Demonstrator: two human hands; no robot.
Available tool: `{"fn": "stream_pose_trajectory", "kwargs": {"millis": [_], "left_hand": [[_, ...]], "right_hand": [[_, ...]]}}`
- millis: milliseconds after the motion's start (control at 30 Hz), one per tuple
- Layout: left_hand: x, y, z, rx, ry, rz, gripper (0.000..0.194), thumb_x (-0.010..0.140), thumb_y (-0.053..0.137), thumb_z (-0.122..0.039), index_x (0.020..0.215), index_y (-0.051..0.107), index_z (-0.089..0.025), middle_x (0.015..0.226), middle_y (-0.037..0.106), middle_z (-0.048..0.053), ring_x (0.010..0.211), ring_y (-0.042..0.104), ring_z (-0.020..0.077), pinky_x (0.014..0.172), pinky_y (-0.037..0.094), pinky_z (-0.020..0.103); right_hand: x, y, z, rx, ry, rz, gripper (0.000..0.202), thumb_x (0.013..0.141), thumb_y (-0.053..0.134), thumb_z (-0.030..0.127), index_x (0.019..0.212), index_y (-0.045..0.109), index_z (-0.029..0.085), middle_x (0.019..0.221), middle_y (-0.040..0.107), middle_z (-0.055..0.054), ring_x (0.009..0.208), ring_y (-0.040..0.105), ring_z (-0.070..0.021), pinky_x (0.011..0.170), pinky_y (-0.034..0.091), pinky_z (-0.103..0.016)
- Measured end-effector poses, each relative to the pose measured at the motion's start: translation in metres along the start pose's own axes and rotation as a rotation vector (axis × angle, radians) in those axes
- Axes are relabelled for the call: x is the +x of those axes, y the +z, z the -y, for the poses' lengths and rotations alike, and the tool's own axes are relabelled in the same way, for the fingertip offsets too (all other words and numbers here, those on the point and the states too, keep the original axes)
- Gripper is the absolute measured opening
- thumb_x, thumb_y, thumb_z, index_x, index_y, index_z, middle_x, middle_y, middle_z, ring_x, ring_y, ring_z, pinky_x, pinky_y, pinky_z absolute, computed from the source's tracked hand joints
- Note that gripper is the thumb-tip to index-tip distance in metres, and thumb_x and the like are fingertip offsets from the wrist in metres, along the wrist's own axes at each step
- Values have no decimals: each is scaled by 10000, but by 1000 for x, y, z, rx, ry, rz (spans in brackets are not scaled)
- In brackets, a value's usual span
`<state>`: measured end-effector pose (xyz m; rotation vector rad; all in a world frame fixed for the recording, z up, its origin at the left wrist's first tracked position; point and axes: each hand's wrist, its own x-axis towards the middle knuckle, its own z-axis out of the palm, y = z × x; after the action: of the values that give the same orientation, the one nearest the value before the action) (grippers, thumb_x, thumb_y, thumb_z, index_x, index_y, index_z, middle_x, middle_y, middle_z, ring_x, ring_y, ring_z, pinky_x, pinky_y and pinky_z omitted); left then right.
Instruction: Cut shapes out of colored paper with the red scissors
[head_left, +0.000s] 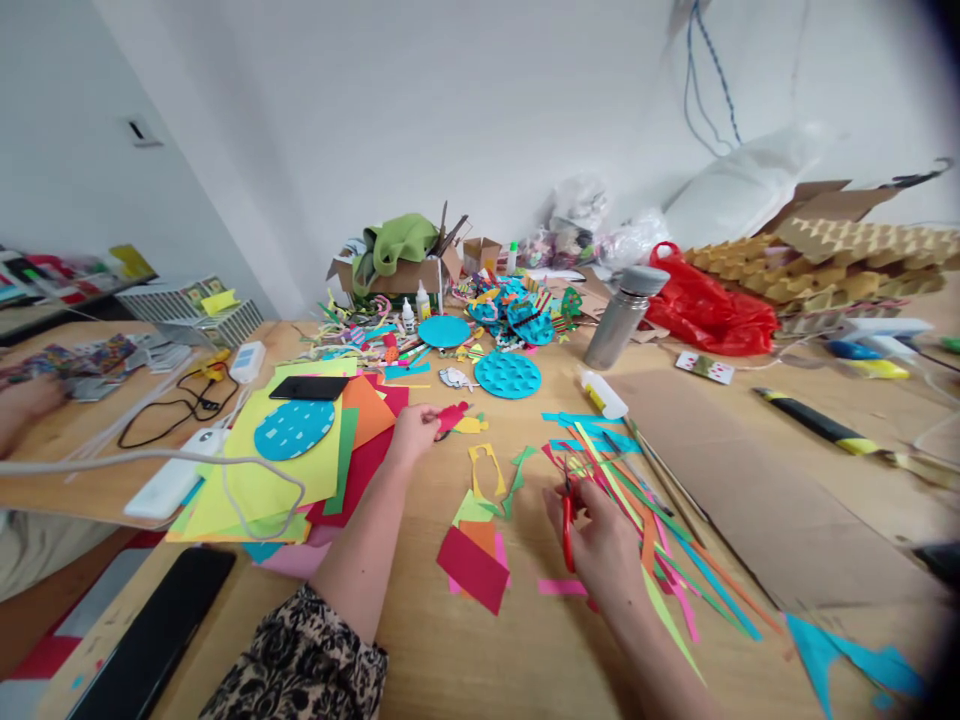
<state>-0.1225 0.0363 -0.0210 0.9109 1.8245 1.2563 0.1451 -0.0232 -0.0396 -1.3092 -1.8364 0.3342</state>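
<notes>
My left hand (417, 432) is closed in a pinch on a small red paper cutout (453, 416), beside a yellow cutout (472, 426) on the table. Red-handled scissors (568, 525) are in my right hand (598, 525), their blades pointing away from me near some small paper scraps. Between the hands lie a yellow paper frame (487, 470) and a jagged green strip (519, 480). Closer to me, a dark red paper piece (474, 570) rests on orange and pink pieces. Colored paper strips (675, 560) spread to the right of my right hand.
Colored sheets with a black phone (307, 388) lie at left; another phone (157, 640) is near the front edge. A metal bottle (619, 325), glue bottle (602, 394) and cardboard (757, 480) stand or lie rightward. A person's hand (34, 405) shows far left.
</notes>
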Motion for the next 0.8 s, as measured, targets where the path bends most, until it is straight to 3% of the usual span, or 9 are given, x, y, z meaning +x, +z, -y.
{"fn": "stream_pose_trajectory", "kwargs": {"millis": [133,333,500,600,667,800], "left_hand": [[-4,11,8,165,71,61,277,732,597,28,850,755,-167,583,636,-18,498,548,105,584,469,226],[-7,14,11,323,167,53,315,756,588,14,969,753,-150,700,697,21,655,606,127,708,490,233],[-4,19,19,352,209,78,327,777,592,-11,1019,747,-166,870,747,63,779,664,140,779,512,244],[-2,19,22,271,261,107,313,766,606,-27,985,750,-200,843,746,45,773,676,147,779,526,251],[0,15,21,145,291,56,295,776,609,-56,998,738,-201,794,734,36,741,672,148,762,532,253],[8,2,17,-85,256,-157,284,780,601,-84,1029,707,-170,845,725,45,688,651,134,660,526,234]], "right_hand": [[-1,-2,3,42,-10,14,291,902,541,404,695,557,200,611,577,-13,539,530,-162,543,409,-264],[-3,1,-1,69,45,55,277,892,570,416,724,573,196,663,612,-31,596,570,-176,589,444,-276],[-7,5,-3,120,99,102,283,879,578,444,745,588,195,702,646,-46,633,600,-192,615,468,-291],[-8,5,-2,153,118,85,287,873,583,454,752,599,195,690,641,-44,631,592,-195,609,471,-294],[-8,4,-1,157,124,56,278,868,596,442,738,599,196,659,618,-31,616,573,-190,599,465,-292],[-8,2,-2,200,149,27,248,845,642,421,758,614,191,674,624,-30,617,564,-183,575,459,-282]]}}
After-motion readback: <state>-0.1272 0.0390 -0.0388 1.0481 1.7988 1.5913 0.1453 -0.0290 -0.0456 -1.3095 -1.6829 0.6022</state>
